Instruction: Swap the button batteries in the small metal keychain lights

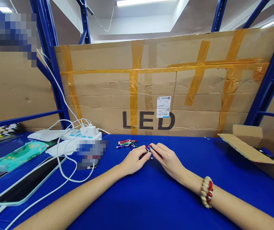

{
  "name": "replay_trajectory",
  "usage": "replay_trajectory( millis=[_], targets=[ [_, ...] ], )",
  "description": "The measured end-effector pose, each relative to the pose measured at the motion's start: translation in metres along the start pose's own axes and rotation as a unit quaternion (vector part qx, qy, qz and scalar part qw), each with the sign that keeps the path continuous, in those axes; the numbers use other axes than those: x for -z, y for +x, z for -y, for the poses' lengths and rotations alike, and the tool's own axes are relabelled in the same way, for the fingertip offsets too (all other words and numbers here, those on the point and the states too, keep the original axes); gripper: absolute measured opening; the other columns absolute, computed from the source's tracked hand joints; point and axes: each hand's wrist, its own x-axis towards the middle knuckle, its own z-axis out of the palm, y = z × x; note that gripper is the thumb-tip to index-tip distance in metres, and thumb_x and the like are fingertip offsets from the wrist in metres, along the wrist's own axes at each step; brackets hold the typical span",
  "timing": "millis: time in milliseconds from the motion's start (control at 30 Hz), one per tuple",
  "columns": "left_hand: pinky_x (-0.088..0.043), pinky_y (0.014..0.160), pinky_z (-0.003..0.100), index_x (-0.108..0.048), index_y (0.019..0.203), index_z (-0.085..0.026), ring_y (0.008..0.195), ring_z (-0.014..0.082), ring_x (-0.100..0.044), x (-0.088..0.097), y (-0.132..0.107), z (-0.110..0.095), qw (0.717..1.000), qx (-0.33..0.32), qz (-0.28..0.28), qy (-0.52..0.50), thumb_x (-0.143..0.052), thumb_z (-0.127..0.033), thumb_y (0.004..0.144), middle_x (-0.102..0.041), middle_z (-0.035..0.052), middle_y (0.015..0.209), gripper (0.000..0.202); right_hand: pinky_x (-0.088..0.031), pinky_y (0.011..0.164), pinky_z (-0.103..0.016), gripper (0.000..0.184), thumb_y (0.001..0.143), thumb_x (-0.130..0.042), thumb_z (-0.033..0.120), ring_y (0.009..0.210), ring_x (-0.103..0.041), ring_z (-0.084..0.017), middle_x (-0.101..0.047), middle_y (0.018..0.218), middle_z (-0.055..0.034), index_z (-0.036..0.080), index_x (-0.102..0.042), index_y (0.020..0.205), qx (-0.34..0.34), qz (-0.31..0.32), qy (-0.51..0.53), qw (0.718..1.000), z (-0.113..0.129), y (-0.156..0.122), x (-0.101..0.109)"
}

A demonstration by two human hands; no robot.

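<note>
My left hand and my right hand meet over the middle of the blue table. Both pinch a small keychain item with a purple clip ring that shows between the fingertips. Most of that item is hidden by my fingers. Just beyond my left hand lies a small pile of coloured pen-shaped keychain lights with clips, red, green and blue. A bead bracelet sits on my right wrist.
A taped cardboard sheet marked LED stands behind the table. A white power strip with cables lies at the left, with a phone and a teal pouch. An open cardboard box sits at the right.
</note>
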Motion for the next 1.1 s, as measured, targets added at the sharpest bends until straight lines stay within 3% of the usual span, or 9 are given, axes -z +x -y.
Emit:
replay_trajectory(
  millis=[167, 333, 600, 767, 933, 1100],
  targets=[
    [-0.039, 0.066, 0.024, -0.053, 0.069, -0.016, 0.070, 0.0133, -0.047, 0.001, 0.000, 0.001, 0.999, -0.004, -0.048, 0.018, -0.038, -0.032, 0.091, -0.049, 0.0014, 0.073, 0.031, -0.050, 0.067, -0.028, 0.031, 0.093, -0.032, 0.031, 0.073, -0.057, -0.015, -0.058, 0.081, -0.0068, 0.016, -0.056, 0.106, -0.023, -0.016, 0.008, 1.000, 0.002, 0.002, 0.001],
    [-0.041, 0.070, 0.026, -0.055, 0.091, -0.018, 0.075, 0.0148, -0.049, 0.000, -0.001, 0.003, 0.998, -0.004, -0.068, 0.012, -0.040, -0.029, 0.090, -0.053, 0.0029, 0.082, 0.018, -0.050, 0.065, -0.027, 0.032, 0.093, -0.032, 0.032, 0.071, -0.057, -0.015, -0.058, 0.079, -0.0060, 0.017, -0.057, 0.104, -0.025, -0.025, 0.005, 0.999, 0.004, 0.003, 0.002],
    [-0.039, 0.067, 0.024, -0.055, 0.078, -0.017, 0.072, 0.0132, -0.049, 0.001, -0.002, -0.001, 0.999, -0.011, -0.028, 0.013, -0.039, -0.028, 0.090, -0.051, 0.0019, 0.079, 0.022, -0.049, 0.069, -0.026, 0.031, 0.093, -0.032, 0.031, 0.074, -0.057, -0.015, -0.058, 0.082, -0.0066, 0.016, -0.056, 0.107, -0.034, -0.020, 0.016, 0.999, 0.003, 0.002, 0.001],
    [-0.038, 0.060, 0.023, -0.052, 0.073, -0.017, 0.065, 0.0121, -0.046, 0.001, -0.001, -0.002, 0.998, 0.022, -0.030, 0.041, -0.043, -0.028, 0.086, -0.049, 0.0008, 0.075, 0.020, -0.048, 0.066, -0.026, 0.031, 0.092, -0.035, 0.034, 0.069, -0.056, -0.015, -0.057, 0.079, -0.0051, 0.017, -0.057, 0.104, -0.081, -0.012, 0.013, 0.997, -0.004, 0.003, 0.002],
    [-0.039, 0.065, 0.025, -0.049, 0.068, -0.017, 0.068, 0.0129, -0.047, 0.002, 0.000, -0.002, 0.997, 0.034, -0.040, 0.050, -0.038, -0.027, 0.088, -0.049, 0.0004, 0.074, 0.025, -0.045, 0.062, -0.026, 0.029, 0.092, -0.035, 0.033, 0.067, -0.057, -0.015, -0.060, 0.076, -0.0042, 0.018, -0.059, 0.098, -0.113, 0.047, -0.062, 0.991, -0.012, 0.001, 0.002],
    [-0.041, 0.077, 0.027, -0.056, 0.077, -0.019, 0.076, 0.0142, -0.052, 0.002, 0.000, 0.001, 0.992, 0.078, -0.062, 0.075, -0.038, -0.031, 0.090, -0.052, 0.0003, 0.079, 0.025, -0.044, 0.056, -0.026, 0.028, 0.092, -0.037, 0.029, 0.075, -0.062, -0.020, -0.065, 0.078, -0.0058, 0.018, -0.062, 0.098, -0.146, 0.129, -0.215, 0.957, -0.013, -0.001, 0.001]
  ],
)
